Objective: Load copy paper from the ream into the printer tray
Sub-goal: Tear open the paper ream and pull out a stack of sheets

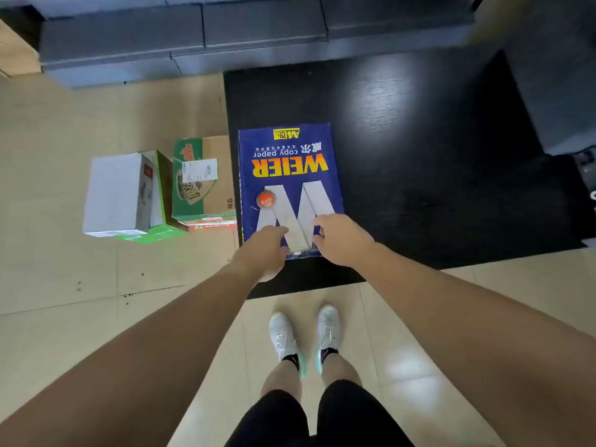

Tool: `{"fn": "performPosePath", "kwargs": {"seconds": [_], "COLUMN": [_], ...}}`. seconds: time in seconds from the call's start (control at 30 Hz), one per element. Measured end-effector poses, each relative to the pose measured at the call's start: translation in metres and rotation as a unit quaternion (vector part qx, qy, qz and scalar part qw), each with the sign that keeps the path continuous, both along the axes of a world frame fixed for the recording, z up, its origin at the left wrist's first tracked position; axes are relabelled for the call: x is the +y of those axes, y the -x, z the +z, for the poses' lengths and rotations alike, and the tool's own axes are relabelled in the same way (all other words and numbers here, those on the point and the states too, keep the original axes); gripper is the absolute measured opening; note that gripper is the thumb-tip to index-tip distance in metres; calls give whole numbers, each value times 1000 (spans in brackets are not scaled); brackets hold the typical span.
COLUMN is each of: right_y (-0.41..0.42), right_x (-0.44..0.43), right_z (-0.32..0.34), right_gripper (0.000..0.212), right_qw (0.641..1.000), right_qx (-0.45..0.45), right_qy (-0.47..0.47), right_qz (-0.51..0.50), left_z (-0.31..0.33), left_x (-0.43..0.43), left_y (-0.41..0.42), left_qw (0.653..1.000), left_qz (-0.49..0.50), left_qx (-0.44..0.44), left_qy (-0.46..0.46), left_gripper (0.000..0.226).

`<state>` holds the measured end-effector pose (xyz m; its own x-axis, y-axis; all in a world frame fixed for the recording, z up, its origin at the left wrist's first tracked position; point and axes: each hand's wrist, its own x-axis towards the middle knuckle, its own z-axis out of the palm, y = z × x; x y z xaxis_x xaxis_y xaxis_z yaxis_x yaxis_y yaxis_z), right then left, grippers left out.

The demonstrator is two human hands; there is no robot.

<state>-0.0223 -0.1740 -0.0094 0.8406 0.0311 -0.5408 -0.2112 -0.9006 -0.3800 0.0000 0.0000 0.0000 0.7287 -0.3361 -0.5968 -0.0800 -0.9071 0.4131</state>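
Note:
A blue wrapped ream of copy paper (290, 169), printed "WEIER copy paper", lies flat on a low black table (419, 140) near its left front corner. Both my hands are at the ream's near end. My left hand (263, 250) is curled over the near left corner, and my right hand (342, 240) has its fingers bent onto the top near the right corner. Both grip the wrapper there. The ream looks sealed. No printer tray is visible; only a dark device (585, 169) pokes in at the right edge.
Left of the table, a white box (116, 195) and a green-and-brown carton (201, 182) stand on the beige tiled floor. Dark grey blocks (193, 40) run along the back. My white shoes (303, 337) are just in front of the table.

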Motion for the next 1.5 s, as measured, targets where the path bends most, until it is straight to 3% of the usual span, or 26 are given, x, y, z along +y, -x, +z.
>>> {"fn": "performPosePath", "kwargs": {"seconds": [0.13,0.53,0.77,0.9,1.1,1.27,1.43,1.5], "right_y": [-8,1,0,-3,-1,8,13,14], "right_x": [10,24,24,22,19,17,12,9], "right_z": [-16,-41,-39,-32,-36,-45,-50,-53], "right_gripper": [11,7,9,22,29,25,6,7], "right_qw": [998,988,989,996,996,995,988,984], "right_qx": [-59,-139,-109,-84,-79,-101,-137,-146], "right_qy": [-8,-4,-26,25,31,2,-73,-96], "right_qz": [-30,-66,-96,-5,33,25,-18,-26], "left_z": [-18,-42,-45,-43,-41,-45,-53,-54], "left_x": [1,-4,-8,-8,-13,-17,-13,-12], "left_y": [-6,1,3,3,3,1,0,-1], "left_qw": [998,986,985,985,982,979,980,980], "left_qz": [9,35,61,61,73,63,84,88], "left_qx": [-70,-160,-161,-160,-174,-188,-164,-153], "left_qy": [3,2,0,5,30,41,79,90], "left_gripper": [45,49,49,47,37,20,19,19]}}
